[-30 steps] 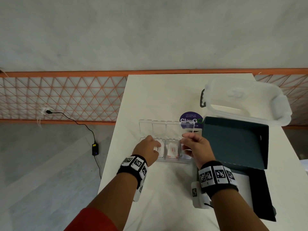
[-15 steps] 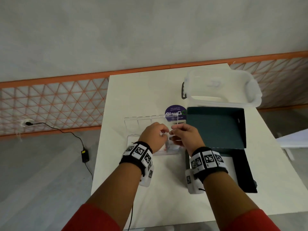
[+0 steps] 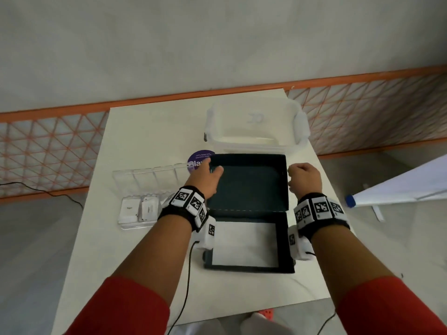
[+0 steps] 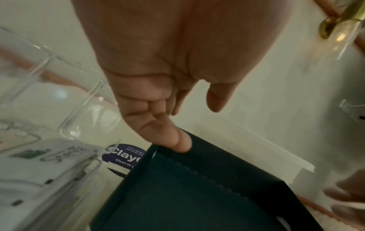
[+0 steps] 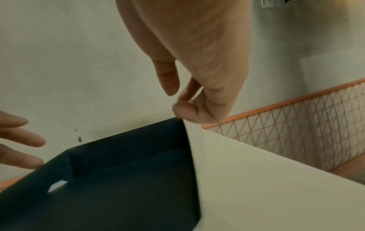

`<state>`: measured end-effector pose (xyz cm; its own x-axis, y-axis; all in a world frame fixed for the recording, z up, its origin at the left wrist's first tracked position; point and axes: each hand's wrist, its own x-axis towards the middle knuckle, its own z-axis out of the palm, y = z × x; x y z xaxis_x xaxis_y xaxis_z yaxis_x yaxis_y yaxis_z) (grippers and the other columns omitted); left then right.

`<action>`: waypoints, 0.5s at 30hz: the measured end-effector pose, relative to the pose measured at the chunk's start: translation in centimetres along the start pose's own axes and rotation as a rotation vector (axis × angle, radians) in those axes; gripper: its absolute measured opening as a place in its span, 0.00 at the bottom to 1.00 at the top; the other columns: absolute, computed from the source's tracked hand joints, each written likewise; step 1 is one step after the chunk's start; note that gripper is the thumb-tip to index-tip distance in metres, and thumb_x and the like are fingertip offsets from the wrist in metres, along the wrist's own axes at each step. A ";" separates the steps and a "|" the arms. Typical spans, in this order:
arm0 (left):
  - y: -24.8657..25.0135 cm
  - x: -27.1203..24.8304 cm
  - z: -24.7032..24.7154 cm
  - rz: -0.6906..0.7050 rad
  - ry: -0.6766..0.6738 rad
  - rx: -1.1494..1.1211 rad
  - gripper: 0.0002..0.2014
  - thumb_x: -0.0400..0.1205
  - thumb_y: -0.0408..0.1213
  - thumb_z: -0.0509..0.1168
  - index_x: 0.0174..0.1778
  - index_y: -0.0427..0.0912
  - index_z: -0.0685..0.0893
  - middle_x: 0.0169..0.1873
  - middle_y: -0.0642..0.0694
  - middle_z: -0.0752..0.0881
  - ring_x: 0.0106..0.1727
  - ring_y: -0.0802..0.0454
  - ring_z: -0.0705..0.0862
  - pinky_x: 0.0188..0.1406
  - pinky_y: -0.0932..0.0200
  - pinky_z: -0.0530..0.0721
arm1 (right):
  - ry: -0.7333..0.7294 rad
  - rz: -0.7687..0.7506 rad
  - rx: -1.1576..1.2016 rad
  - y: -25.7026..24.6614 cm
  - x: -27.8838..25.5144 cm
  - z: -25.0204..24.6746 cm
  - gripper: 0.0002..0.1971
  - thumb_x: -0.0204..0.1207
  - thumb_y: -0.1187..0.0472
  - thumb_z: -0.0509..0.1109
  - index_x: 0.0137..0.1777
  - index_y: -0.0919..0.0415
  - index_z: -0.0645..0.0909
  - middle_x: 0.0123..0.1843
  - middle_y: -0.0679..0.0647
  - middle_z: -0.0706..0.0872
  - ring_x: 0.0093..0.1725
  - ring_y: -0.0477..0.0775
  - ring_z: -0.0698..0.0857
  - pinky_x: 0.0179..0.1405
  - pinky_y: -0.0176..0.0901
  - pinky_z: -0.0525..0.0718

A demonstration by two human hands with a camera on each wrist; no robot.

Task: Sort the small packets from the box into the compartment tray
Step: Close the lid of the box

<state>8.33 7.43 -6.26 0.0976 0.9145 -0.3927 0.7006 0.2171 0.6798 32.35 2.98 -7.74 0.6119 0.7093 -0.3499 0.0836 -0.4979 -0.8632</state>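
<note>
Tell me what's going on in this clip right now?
A person is working at a white table with both hands at the raised lid of a dark box. The left hand rests its fingers on the lid's far left corner; the right hand is at the far right corner with fingers curled, and whether it grips the edge is unclear. The clear compartment tray sits open to the left with white packets in its compartments.
</note>
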 end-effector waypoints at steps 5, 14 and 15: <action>0.7 -0.2 1.7 -0.200 0.044 -0.039 0.36 0.82 0.64 0.48 0.82 0.46 0.59 0.68 0.39 0.78 0.60 0.35 0.84 0.49 0.50 0.84 | -0.301 0.143 -0.185 -0.4 1.8 -1.0 0.24 0.87 0.46 0.57 0.71 0.66 0.75 0.61 0.61 0.78 0.63 0.69 0.80 0.63 0.66 0.83; 0.4 -3.7 -1.0 -0.115 0.225 -0.318 0.31 0.80 0.69 0.38 0.45 0.58 0.83 0.49 0.45 0.87 0.53 0.41 0.85 0.57 0.44 0.84 | -0.436 0.138 0.212 -2.0 0.6 -3.0 0.24 0.86 0.39 0.55 0.57 0.57 0.84 0.55 0.53 0.88 0.55 0.61 0.87 0.52 0.57 0.85; 0.4 -4.2 -1.4 -0.118 0.219 -0.366 0.30 0.79 0.71 0.39 0.41 0.61 0.83 0.46 0.47 0.87 0.49 0.44 0.87 0.49 0.48 0.86 | -0.423 0.105 0.247 -2.0 0.4 -3.2 0.23 0.86 0.40 0.57 0.55 0.56 0.85 0.52 0.52 0.89 0.54 0.59 0.87 0.50 0.57 0.85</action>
<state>7.19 4.18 -3.53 -0.1477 0.9184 -0.3671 0.3979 0.3950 0.8280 34.95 2.61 -4.96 0.2306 0.8275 -0.5119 -0.1811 -0.4804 -0.8581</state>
